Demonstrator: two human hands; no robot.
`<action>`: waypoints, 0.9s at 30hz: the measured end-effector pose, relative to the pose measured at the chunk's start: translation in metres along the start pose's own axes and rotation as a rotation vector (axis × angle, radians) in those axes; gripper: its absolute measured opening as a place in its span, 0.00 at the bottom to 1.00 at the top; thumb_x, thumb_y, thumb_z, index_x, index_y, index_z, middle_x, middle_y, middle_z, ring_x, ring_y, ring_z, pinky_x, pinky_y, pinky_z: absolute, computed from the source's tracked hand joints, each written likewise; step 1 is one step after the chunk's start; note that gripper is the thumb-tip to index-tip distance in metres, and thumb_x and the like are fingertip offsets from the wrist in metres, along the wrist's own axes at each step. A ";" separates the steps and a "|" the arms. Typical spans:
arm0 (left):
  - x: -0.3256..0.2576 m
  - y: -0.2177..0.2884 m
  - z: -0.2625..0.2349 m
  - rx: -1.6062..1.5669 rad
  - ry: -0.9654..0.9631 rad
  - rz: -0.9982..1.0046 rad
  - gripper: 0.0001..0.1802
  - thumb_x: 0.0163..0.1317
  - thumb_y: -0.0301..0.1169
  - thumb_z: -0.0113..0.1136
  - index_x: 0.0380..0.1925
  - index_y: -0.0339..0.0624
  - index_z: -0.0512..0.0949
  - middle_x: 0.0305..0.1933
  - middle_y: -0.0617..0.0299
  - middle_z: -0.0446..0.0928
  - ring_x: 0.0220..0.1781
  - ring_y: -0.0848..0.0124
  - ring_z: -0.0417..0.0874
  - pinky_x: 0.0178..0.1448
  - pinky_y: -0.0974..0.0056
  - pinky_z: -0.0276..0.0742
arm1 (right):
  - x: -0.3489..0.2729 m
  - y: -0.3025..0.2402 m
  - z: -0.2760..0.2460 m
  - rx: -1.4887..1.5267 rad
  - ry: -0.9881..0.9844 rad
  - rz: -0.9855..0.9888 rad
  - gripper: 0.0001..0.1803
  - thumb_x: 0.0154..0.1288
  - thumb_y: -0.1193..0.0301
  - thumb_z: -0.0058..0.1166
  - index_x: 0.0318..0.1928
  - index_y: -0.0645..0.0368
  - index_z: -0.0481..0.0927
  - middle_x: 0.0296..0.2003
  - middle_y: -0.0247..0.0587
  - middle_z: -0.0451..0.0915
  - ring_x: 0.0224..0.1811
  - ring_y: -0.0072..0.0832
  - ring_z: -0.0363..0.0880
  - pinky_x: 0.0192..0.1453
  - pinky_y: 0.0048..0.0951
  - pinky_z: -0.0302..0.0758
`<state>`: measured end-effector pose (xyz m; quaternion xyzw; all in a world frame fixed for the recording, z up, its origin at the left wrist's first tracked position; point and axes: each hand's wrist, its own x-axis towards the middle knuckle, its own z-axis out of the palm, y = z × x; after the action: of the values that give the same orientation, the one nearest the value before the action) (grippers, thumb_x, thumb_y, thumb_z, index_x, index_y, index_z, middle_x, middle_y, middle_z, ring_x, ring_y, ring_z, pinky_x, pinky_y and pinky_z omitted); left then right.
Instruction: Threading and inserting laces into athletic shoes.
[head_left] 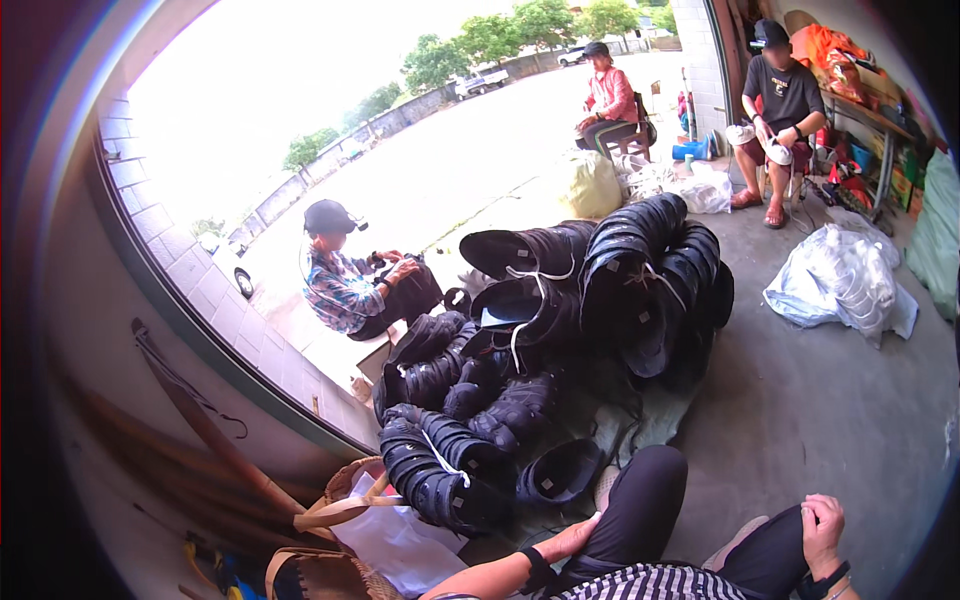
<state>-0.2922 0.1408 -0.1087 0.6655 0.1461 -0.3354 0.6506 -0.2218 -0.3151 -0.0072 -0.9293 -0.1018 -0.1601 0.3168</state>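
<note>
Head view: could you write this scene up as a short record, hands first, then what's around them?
Left hand: against the left leg, partly hidden
Right hand: on the right knee
In front: stacked black caps, some tied with white cord
Beside left forearm: woven basket, white sheet inside
Floor, right: white bundle
Others: three seated people, in patterned, pink and black tops

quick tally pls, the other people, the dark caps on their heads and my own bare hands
Other people: 3
Dark caps: 3
Your hands, left hand and right hand: 2
Total: 8
Stacked black pieces overlap too much to count, so they are left out.
</note>
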 end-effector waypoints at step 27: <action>0.006 0.074 0.057 0.374 0.235 0.227 0.65 0.52 0.71 0.52 0.68 0.22 0.44 0.66 0.31 0.60 0.70 0.50 0.63 0.72 0.59 0.58 | 0.003 0.072 -0.051 0.639 -0.574 0.694 0.15 0.54 0.66 0.60 0.39 0.64 0.85 0.33 0.38 0.83 0.37 0.24 0.79 0.46 0.24 0.74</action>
<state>-0.2560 0.0767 -0.0519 0.8208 0.0807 -0.2017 0.5282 -0.2102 -0.4020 -0.0082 -0.7721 0.0849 0.2525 0.5769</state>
